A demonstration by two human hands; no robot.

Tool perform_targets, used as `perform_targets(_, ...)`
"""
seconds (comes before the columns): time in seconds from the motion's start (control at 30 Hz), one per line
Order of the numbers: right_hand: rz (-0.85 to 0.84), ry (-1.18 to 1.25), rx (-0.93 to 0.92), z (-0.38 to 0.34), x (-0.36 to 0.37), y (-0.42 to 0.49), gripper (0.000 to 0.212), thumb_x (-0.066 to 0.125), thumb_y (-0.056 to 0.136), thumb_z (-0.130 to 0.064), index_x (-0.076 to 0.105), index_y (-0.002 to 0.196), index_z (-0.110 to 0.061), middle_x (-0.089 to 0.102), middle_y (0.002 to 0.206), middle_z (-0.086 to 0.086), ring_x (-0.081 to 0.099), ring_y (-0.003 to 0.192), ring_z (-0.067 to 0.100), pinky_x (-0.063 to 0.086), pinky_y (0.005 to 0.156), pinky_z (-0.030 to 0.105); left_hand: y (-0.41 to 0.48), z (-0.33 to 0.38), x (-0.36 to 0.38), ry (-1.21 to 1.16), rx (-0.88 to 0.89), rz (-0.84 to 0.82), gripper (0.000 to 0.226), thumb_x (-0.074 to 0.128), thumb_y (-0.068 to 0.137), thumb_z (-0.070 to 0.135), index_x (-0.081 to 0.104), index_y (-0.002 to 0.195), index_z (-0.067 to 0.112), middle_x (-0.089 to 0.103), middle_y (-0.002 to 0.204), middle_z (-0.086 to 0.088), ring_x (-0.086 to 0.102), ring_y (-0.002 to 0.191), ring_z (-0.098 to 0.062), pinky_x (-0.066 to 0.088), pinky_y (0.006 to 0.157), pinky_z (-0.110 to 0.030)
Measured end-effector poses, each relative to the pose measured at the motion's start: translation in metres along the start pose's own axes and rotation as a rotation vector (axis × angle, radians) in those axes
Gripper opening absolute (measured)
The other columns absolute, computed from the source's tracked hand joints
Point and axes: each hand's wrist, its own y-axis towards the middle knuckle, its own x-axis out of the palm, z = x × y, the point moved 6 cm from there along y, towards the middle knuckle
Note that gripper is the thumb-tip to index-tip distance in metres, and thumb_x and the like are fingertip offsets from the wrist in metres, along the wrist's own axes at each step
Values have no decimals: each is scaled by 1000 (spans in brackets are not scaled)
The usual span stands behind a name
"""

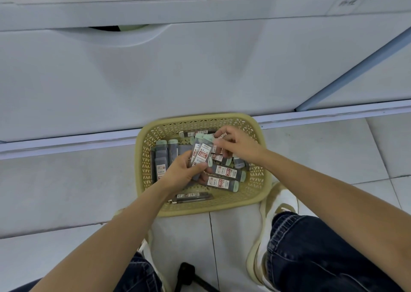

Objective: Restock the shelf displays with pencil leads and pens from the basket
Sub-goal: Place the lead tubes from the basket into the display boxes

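Note:
A beige perforated basket (259, 176) sits on the floor against the base of a white shelf unit. It holds several dark pencil lead tubes (224, 182) with pale green caps and red-and-white labels. My left hand (184, 172) is over the basket's middle, shut on a small bunch of lead tubes (202, 151) held upright. My right hand (239, 144) is just to the right of that bunch, its fingers pinching another lead tube against it. No pens can be told apart in the basket.
The white shelf base (178, 73) fills the upper half, with a curved cut-out handle (121, 35) at top left. Grey floor tiles lie around the basket. My knees in dark jeans and a cream shoe (275, 209) sit below the basket. A black object (189, 274) lies on the floor.

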Motion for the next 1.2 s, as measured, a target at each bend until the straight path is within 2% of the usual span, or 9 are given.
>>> perform_targets(0.17,-135,-691,134,46,16,-12,43,70,85,-41,56,116,-13,63,113,3,60,100,18,50,85,29,2,-10,-27,78,2,134,14,55,98,7,52,111,3,68,75,-3,61,64,-13,56,64,-26)
perform_targets(0.3,-139,-918,89,64,44,-20,81,81,68,-50,44,126,-8,49,124,7,48,113,24,44,93,35,3,-23,-31,61,-49,135,11,55,97,7,52,107,8,66,75,-4,59,61,-11,54,61,-23)
perform_targets(0.47,-113,-1022,81,71,51,-23,72,82,71,-38,46,124,-6,51,126,11,50,114,27,46,91,37,3,-28,-30,70,-59,116,16,55,97,7,52,112,10,67,74,-3,59,64,-12,54,65,-27)
perform_targets(0.63,-214,-862,125,76,49,-22,50,81,74,-27,54,112,-9,62,114,8,59,101,24,48,80,33,2,-26,-29,68,-41,106,14,53,98,5,52,111,10,66,74,-3,57,65,-12,53,67,-28)
perform_targets(0.8,-304,-700,133,62,37,-16,24,73,84,-28,62,98,-12,61,93,1,54,82,16,38,66,23,1,-22,-32,62,-42,120,17,54,98,6,52,114,8,66,80,-8,59,66,-13,55,70,-30)
perform_targets(0.97,-306,-545,5,-6,-7,-11,9,71,86,-30,65,91,-25,63,85,-8,57,75,9,43,66,21,2,5,-34,149,36,211,17,56,97,11,56,112,20,69,109,-13,68,91,-19,56,79,-32)
perform_targets(1.03,-337,-474,-19,-35,-19,-15,8,73,85,-30,68,88,-24,68,87,-7,61,77,9,46,67,21,-2,22,-27,183,67,181,19,56,97,14,57,115,19,67,114,-18,66,98,-26,55,88,-43)
perform_targets(1.13,-360,-422,-38,-74,-36,-25,7,74,85,-24,70,90,-21,70,88,-6,64,78,5,50,67,18,-14,50,-7,56,121,79,19,51,99,11,55,117,12,67,96,-16,68,88,-15,60,75,-36)
perform_targets(1.2,-361,-419,-67,-101,-50,-33,8,72,86,-18,71,92,-14,70,88,-2,64,77,8,51,69,22,-25,71,5,-85,156,11,23,50,100,10,53,122,5,70,108,-15,69,99,-25,60,81,-43)
